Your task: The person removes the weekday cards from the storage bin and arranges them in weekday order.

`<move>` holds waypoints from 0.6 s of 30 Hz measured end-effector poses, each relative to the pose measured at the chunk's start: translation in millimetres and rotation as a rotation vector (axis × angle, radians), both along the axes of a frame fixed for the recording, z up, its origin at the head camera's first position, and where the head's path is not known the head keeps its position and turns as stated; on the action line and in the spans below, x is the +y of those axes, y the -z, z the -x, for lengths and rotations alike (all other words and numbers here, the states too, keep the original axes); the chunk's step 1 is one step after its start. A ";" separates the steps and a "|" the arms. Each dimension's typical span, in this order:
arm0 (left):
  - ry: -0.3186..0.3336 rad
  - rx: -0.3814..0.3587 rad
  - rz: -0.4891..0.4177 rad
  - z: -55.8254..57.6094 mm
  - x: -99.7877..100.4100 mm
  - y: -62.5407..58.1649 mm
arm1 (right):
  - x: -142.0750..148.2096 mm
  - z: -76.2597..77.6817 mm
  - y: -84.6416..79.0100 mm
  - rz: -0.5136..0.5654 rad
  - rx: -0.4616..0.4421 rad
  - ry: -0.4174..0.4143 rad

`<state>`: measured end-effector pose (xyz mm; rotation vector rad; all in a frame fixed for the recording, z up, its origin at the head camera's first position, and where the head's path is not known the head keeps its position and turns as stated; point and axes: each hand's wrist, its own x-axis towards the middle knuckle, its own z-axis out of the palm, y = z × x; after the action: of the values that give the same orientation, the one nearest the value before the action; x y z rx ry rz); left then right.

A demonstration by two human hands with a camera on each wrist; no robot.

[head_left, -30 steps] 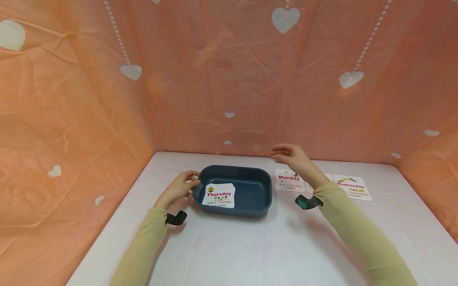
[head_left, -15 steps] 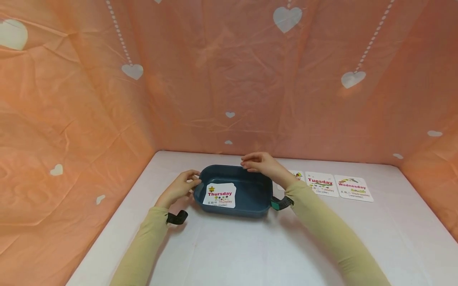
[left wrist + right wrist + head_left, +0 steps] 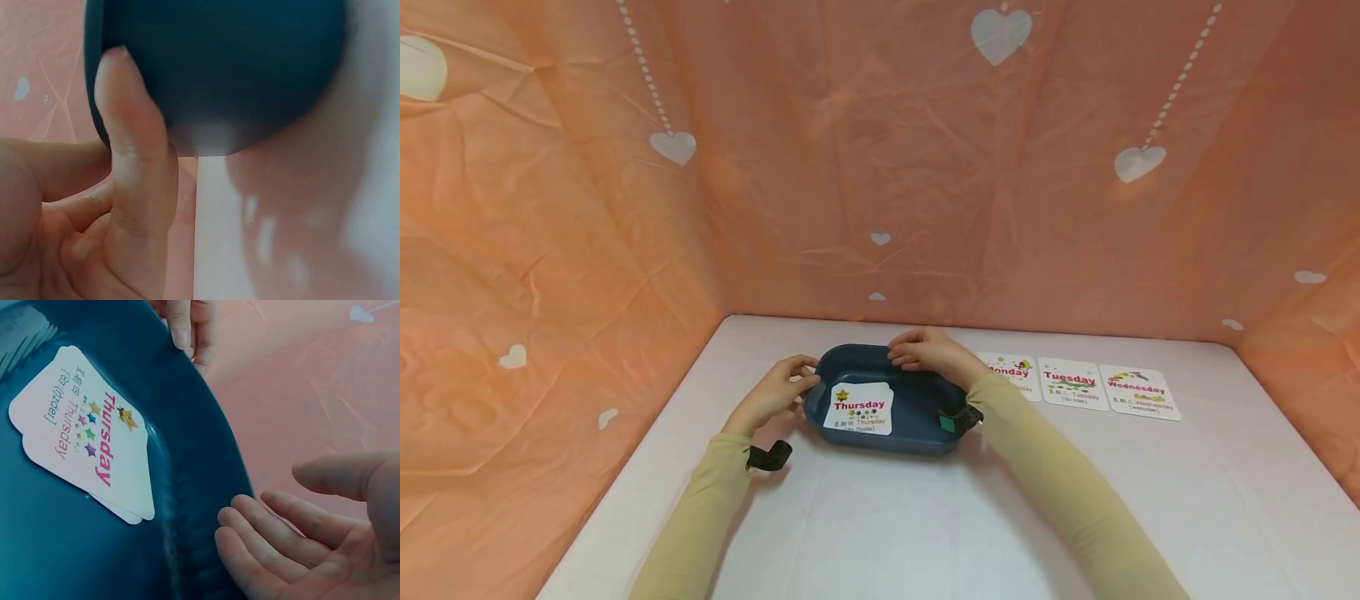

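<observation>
R hand (image 3: 932, 352) moved in over box (image 3: 917, 410), nr Thursday card (image 3: 860, 408); loose, empty, rim contact unclear. L hand (image 3: 767, 397) pinches box.

Table: white top, rear corners rounded, lots of bare surface in front (image 3: 880, 525). Dk blue tray (image 3: 880, 444), oblong w/ rounded corners, sits toward back, approx. ctr, long side roughly parallel to rear edge. R of tray, face-up row, all wht: Mon. card (image 3: 1015, 373), partly hidden behind sleeve (image 3: 1067, 492); Tues. card (image 3: 1072, 385) just beside; Wed. card (image 3: 1140, 393) at R end.
</observation>
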<state>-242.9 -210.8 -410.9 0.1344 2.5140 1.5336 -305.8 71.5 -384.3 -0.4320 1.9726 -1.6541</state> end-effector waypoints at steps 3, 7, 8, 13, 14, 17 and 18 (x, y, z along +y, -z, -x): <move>0.001 0.000 0.000 0.1 -0.2 -0.2 | -3.2 -0.2 1.2 -0.011 -0.012 0.000; 0.000 0.002 0.001 0.8 -0.5 0.4 | -7.8 -0.5 3.0 -0.047 -0.016 -0.007; -0.001 0.002 0.002 1.1 -0.5 0.6 | -9.0 -0.7 3.6 -0.058 -0.015 -0.008; -0.002 -0.004 0.005 1.5 -0.4 1.2 | -13.6 -3.1 6.0 -0.125 -0.015 -0.023; -0.003 -0.006 0.005 1.4 -0.4 1.3 | -14.3 -3.5 6.7 -0.135 -0.018 -0.026; -0.002 -0.012 0.004 1.1 -0.4 1.2 | -15.9 -4.7 9.1 -0.171 -0.031 -0.032; -0.002 -0.014 0.002 0.9 -0.4 1.2 | -16.5 -4.8 9.9 -0.182 -0.036 -0.033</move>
<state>-243.9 -211.2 -412.1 0.1214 2.5059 1.5273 -301.0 54.9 -394.2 -0.3622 2.0561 -1.4367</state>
